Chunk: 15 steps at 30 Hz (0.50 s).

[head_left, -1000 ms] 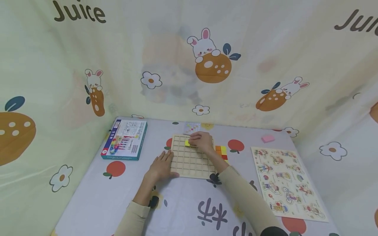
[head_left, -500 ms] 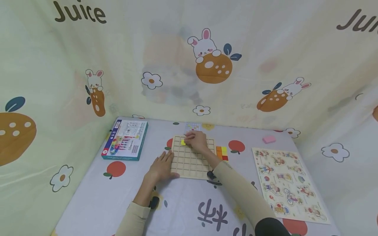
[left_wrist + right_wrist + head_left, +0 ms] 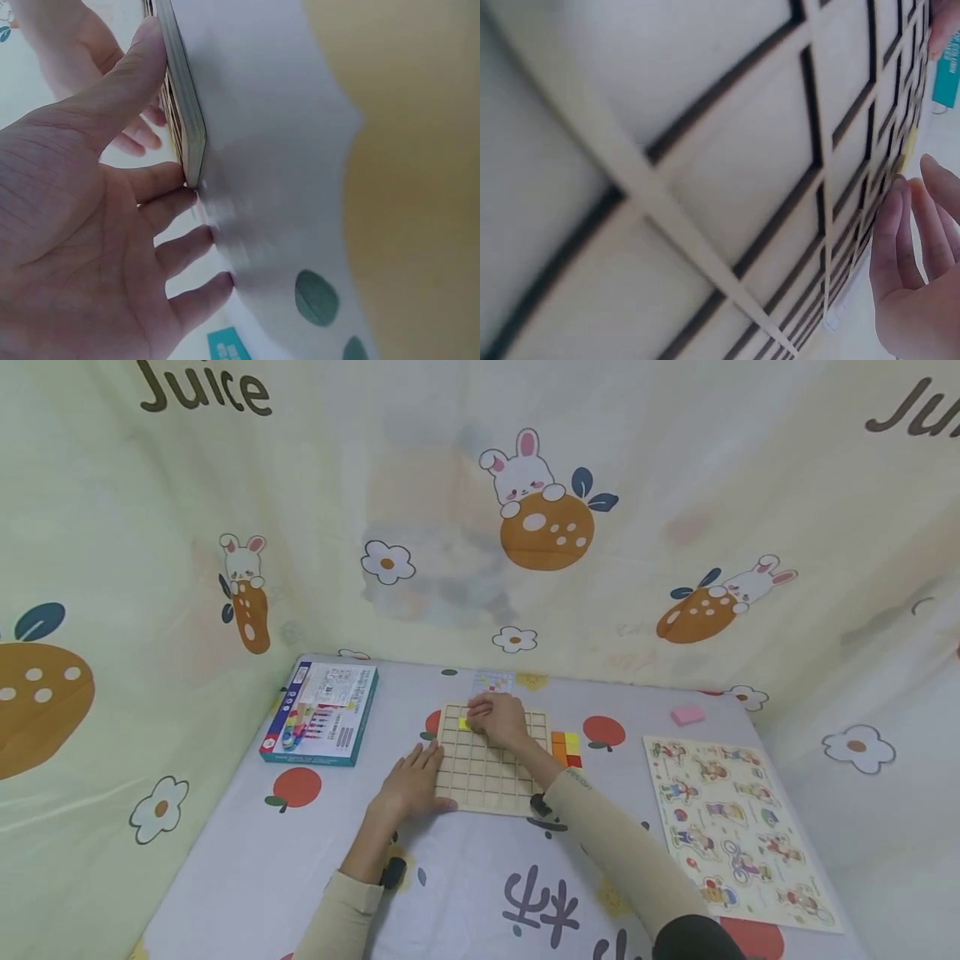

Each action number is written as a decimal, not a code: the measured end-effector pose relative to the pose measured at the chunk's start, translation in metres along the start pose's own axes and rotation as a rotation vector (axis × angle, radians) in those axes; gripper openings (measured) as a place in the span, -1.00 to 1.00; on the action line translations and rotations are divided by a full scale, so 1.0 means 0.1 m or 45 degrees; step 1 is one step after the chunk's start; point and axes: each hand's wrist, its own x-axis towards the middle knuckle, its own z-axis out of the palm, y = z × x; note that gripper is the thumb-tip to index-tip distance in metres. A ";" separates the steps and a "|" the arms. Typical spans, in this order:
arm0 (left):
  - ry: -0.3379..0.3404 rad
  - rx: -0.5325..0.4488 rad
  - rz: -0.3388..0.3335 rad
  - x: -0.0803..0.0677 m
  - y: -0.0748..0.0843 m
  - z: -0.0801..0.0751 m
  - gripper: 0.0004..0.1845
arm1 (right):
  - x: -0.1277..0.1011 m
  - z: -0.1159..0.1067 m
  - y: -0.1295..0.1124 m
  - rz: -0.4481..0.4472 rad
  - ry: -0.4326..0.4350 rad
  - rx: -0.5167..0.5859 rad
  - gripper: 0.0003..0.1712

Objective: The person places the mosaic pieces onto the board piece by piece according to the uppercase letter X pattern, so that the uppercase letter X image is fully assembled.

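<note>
A wooden grid board lies on the printed tablecloth. My left hand lies flat against the board's left edge. In the left wrist view its thumb presses the board's rim and the fingers spread on the cloth. My right hand reaches over the board's far rows, fingertips on a yellow tile that sits in a cell near the top left. The right wrist view shows straight fingers touching the grid beside a yellow sliver.
Orange, yellow and red tiles lie at the board's right edge. A pattern card sits behind the board and a teal box to the left. A character puzzle board and a pink block are on the right. Curtain walls enclose the table.
My right hand carried the yellow tile leftward along the board's far rows and now rests on it in a cell. The left hand has stayed in place.
</note>
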 end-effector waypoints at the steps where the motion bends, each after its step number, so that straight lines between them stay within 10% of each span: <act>1: -0.003 0.003 -0.002 0.00 0.01 -0.01 0.14 | -0.02 -0.02 -0.01 -0.002 0.008 0.004 -0.72; 15: -0.008 0.018 -0.008 -0.02 0.06 -0.01 0.14 | -0.44 -0.51 0.01 0.000 0.179 0.167 -0.89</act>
